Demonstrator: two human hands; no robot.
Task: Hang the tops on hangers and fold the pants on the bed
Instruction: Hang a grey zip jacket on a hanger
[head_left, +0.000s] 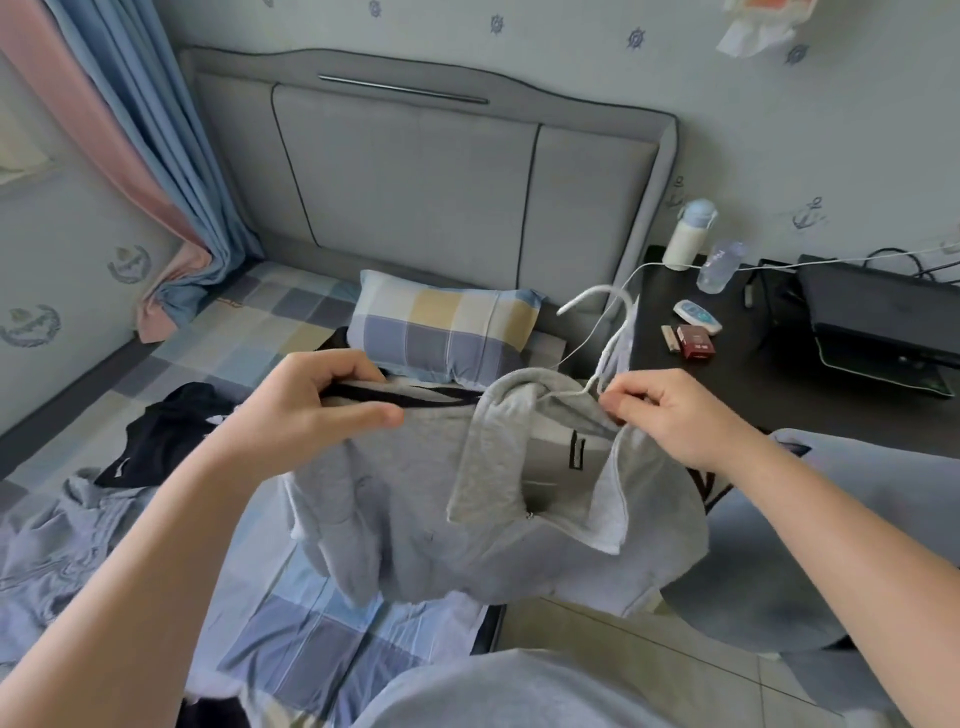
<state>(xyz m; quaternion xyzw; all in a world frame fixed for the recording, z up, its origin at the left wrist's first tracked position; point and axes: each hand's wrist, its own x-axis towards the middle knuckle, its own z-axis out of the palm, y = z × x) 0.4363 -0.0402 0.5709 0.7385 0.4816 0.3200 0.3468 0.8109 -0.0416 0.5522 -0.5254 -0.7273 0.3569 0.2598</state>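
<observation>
Holding grey top (441, 499) (hanger (597, 301) in neck) over bed (291, 649) edge.

Grey collared top (415, 488) is up off the bed (291, 649), over its near right corner, front crumpled, collar open. White hanger (597, 290): one arm inside the neck, hook sticking up, tilted. Black garment (166, 436) is bunched mid-bed toward the left edge. Pale blue-grey garment (67, 525) is crumpled just nearer.
</observation>
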